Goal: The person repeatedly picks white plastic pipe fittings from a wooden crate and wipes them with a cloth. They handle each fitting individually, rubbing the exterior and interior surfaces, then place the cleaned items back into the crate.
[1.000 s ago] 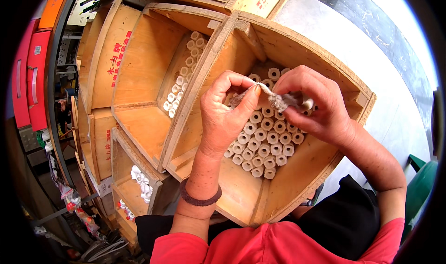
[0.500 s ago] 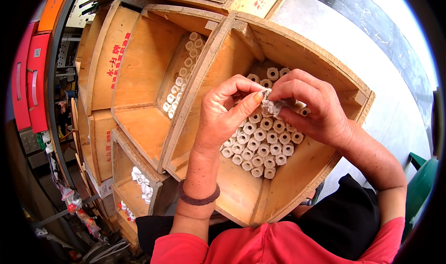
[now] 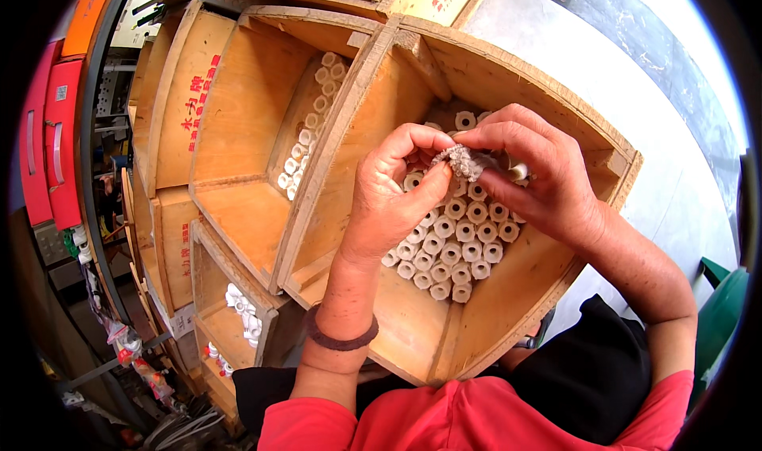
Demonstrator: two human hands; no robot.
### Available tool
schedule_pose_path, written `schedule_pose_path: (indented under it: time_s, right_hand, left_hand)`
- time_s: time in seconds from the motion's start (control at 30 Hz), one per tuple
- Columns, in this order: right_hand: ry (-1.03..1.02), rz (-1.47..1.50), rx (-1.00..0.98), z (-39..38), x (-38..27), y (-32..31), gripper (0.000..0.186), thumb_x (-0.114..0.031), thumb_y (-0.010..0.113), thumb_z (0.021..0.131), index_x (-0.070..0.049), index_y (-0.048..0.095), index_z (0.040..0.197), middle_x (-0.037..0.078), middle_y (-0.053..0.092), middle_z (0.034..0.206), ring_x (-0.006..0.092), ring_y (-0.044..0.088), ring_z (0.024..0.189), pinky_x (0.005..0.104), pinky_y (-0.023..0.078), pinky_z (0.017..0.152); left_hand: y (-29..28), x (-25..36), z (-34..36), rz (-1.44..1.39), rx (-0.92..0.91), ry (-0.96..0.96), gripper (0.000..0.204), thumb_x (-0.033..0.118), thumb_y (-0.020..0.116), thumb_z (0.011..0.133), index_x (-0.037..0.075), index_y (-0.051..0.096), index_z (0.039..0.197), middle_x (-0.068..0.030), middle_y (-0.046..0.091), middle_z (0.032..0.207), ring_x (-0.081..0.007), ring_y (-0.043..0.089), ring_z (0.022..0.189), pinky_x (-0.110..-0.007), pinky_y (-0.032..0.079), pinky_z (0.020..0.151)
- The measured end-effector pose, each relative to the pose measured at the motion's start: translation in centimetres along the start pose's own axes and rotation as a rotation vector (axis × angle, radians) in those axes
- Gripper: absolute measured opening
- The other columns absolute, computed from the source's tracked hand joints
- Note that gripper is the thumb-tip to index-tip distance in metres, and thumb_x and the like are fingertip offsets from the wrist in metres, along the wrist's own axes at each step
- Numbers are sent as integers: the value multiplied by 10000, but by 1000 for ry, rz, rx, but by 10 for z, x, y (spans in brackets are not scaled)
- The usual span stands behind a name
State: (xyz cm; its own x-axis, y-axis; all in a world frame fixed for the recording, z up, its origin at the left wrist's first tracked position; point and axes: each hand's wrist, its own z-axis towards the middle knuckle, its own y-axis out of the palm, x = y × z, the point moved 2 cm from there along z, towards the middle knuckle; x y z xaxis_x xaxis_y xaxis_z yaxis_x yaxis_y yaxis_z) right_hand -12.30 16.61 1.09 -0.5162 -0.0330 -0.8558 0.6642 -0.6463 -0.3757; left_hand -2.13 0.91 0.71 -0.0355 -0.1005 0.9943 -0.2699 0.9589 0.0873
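Note:
My left hand (image 3: 387, 195) and my right hand (image 3: 548, 175) meet above an open wooden box (image 3: 409, 316). Between the fingertips of both hands is a small crumpled, greyish-white fibrous wad (image 3: 462, 163). The left thumb and index finger pinch one side of it, and the right fingers grip the other. Below them, white hollow fittings (image 3: 450, 252) with hexagonal ends stand upright in close rows in the box. The hands hide part of these rows. A white rounded end (image 3: 518, 171) shows beside the right fingers; whether it is held or stands in the box, I cannot tell.
A second wooden box (image 3: 246, 133) with similar white fittings adjoins on the left. Below it, a smaller box (image 3: 214, 308) has white pieces inside. Red drawers (image 3: 63, 141) stand at far left. A green object (image 3: 718, 316) is at the right edge, above pale flooring (image 3: 556, 38).
The wad has turned and more of it shows between the fingers. Both hands have shifted slightly, and the left thumb has moved lower on the wad.

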Motion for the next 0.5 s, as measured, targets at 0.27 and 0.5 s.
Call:
schedule_pose_path:
  time_s: [0.27,0.5]
  right_hand:
    - [-93,-33,121,5,6,-3,255,19,674,720,-27,599,959,92,601,939,230,642,865,302,545,736]
    - [19,69,50,1,4,-1,262,-1,661,721,-37,591,970,88,616,923,222,648,836,305,548,720]
  left_hand:
    - [-5,1,1,98,102,48,97,-13,652,865,9,623,955,-20,643,939,-68,589,816,-224,498,751]
    - [-10,-2,3,229,157,200,65,8,680,850,10,643,904,-19,646,888,-71,579,780,-228,490,726]
